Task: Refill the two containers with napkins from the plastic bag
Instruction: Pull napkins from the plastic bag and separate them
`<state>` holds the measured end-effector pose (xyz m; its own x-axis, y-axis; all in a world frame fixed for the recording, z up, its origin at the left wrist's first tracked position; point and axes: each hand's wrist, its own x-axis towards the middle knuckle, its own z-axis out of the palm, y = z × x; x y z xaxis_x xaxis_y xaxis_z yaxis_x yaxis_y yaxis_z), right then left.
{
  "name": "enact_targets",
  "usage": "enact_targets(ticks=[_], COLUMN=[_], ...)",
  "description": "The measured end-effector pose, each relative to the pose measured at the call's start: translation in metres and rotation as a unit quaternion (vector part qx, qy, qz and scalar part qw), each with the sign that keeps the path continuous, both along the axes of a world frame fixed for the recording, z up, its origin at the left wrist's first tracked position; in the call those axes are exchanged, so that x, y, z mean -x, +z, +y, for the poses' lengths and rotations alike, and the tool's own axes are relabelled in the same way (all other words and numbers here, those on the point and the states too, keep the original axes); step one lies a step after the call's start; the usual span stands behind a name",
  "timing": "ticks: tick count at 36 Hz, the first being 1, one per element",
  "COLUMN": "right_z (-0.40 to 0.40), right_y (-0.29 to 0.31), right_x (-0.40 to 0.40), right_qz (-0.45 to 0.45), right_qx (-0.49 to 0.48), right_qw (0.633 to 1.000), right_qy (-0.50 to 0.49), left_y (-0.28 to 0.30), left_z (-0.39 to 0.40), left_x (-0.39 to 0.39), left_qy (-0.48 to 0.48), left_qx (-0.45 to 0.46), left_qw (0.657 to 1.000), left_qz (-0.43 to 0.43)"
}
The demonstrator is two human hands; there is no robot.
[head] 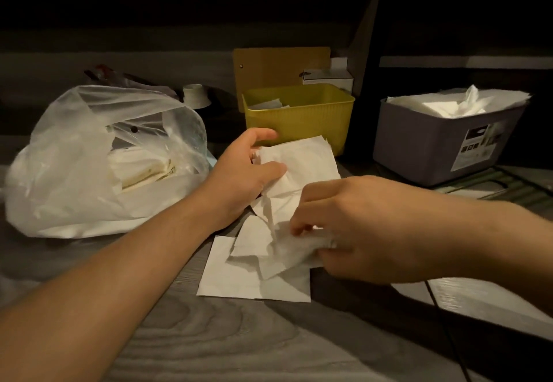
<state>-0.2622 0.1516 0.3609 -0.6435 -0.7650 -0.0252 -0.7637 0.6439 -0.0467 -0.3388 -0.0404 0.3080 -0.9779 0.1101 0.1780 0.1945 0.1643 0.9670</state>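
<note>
From the head camera, the left hand (254, 166) grasps the upper end of a loose bunch of white paper napkins (287, 202), thumb on top and fingers curled under the far edge. The right hand (353, 229) pinches the crumpled lower sheets between thumb and fingertips. Under them 1 flat square white napkin (233, 277) lies on the table.

The bunch sits just in front of the yellow ribbed plastic tub (299, 118), which looks close to empty, with only a few sheets at the bottom. The grey plastic box (443, 142) on the right is heaped with napkins above its rim, so the yellow tub is probably the 1 left to fill. The translucent white plastic bag (89, 157) lies open on the left, a stack of napkins visible inside.

To do this step well, square the sheets into 1 even stack before lifting; thin paper tears and slips apart if dragged. Collect the flat sheet too, then lower the stack straight into the tub.

The surface is a grey wood-grain table (209, 336). The room is dim, and the objects behind the tub, perhaps a tan board (278, 64) and small white boxes (326, 77), are hard to make out.
</note>
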Motion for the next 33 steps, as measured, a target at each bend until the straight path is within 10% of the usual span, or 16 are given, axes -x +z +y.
enact_targets(ticks=[8,14,18,33], right_z=[0.010,0.023,0.029,0.045], right_y=[0.002,0.017,0.008,-0.003], right_x=[0.016,0.033,0.046,0.058], right_qz=[-0.103,-0.235,-0.302,-0.243], right_qx=[0.177,0.465,0.455,0.345], right_qw=[0.976,0.832,0.786,0.874], right_qy=[-0.078,-0.192,-0.290,-0.241], left_y=[0.003,0.004,0.003,0.009], left_z=[-0.002,-0.001,-0.001,0.005], left_x=[-0.002,-0.003,-0.003,-0.011], left_qy=[-0.008,-0.028,-0.015,-0.021], left_qx=[0.014,0.005,0.023,-0.008], left_qw=[1.000,0.999,0.999,1.000], left_qz=[0.014,0.026,0.022,-0.020])
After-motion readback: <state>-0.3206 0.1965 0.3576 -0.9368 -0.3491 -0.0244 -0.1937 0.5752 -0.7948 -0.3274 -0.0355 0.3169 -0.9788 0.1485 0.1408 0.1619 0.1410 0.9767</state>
